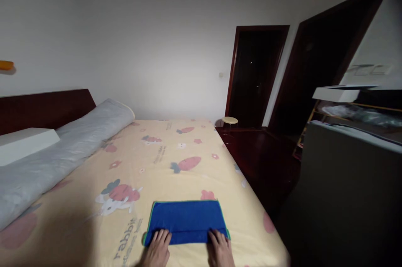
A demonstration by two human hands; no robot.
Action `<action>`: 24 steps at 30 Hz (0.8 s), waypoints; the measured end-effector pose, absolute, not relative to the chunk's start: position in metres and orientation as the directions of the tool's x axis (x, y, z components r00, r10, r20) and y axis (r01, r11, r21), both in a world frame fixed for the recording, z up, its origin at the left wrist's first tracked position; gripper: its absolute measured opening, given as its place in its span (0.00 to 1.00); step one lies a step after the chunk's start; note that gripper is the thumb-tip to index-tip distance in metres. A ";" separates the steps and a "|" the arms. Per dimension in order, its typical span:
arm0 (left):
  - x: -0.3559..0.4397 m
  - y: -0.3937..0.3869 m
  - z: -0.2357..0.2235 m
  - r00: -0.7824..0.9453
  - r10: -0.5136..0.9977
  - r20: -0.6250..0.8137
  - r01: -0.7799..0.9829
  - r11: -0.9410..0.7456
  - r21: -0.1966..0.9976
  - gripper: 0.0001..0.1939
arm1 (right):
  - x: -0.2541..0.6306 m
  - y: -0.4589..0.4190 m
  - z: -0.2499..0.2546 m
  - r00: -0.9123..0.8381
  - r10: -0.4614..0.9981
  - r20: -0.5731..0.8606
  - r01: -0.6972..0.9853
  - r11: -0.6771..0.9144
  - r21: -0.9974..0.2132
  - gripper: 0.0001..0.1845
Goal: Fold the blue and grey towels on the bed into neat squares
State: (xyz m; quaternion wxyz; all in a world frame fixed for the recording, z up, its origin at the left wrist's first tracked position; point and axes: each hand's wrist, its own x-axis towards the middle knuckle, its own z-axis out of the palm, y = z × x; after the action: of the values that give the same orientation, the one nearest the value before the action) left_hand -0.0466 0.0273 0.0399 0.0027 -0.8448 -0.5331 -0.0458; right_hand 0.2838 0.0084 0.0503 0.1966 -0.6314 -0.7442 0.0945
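A blue cloth (188, 215) with green edging lies flat on the bed, close in front of me. Along its near side runs a folded-over strip, marked by a dark crease. At the left end of that strip, my left hand (158, 250) has its fingers curled over the fabric. My right hand (221, 249) grips the right end the same way, fingertips on the fold. Both thumbs are mostly hidden beneath the hands. Around the cloth spreads a yellow bedsheet (163, 187) printed with rabbits, carrots and flowers.
A long grey roll (91, 133) and a white box (28, 143) lie by the dark headboard (47, 105). Beyond the bed's right edge stand a round stool (230, 120), a dark door (259, 78), and a dark cabinet (348, 191) near a shelf with bags.
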 end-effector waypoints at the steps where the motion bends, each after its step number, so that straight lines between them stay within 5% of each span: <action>1: -0.055 0.027 0.041 0.406 0.910 0.088 0.911 -0.410 0.037 0.28 | 0.291 0.008 0.051 -0.119 0.979 0.163 0.908 0.174 -0.382 0.26; 7: -0.094 0.027 0.056 0.373 0.927 0.045 0.927 -0.374 0.037 0.27 | 0.304 0.010 0.064 -0.078 0.989 0.125 0.938 0.116 -0.326 0.31; 17: -0.082 0.020 0.105 0.301 0.953 -0.038 0.953 -0.301 0.008 0.31 | 0.306 0.009 0.078 -0.022 0.982 0.188 0.951 0.078 -0.299 0.23; 24: -0.069 0.039 0.129 0.078 0.994 -0.079 0.984 -0.064 0.169 0.20 | 0.306 0.031 0.104 -0.021 0.989 0.146 0.955 0.063 -0.290 0.20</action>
State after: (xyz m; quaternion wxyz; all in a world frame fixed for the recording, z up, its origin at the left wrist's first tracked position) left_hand -0.0693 0.0390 0.1295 -0.0892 -0.7287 -0.6784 -0.0290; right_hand 0.3060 0.0306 0.1044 0.1550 -0.6823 -0.7123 0.0549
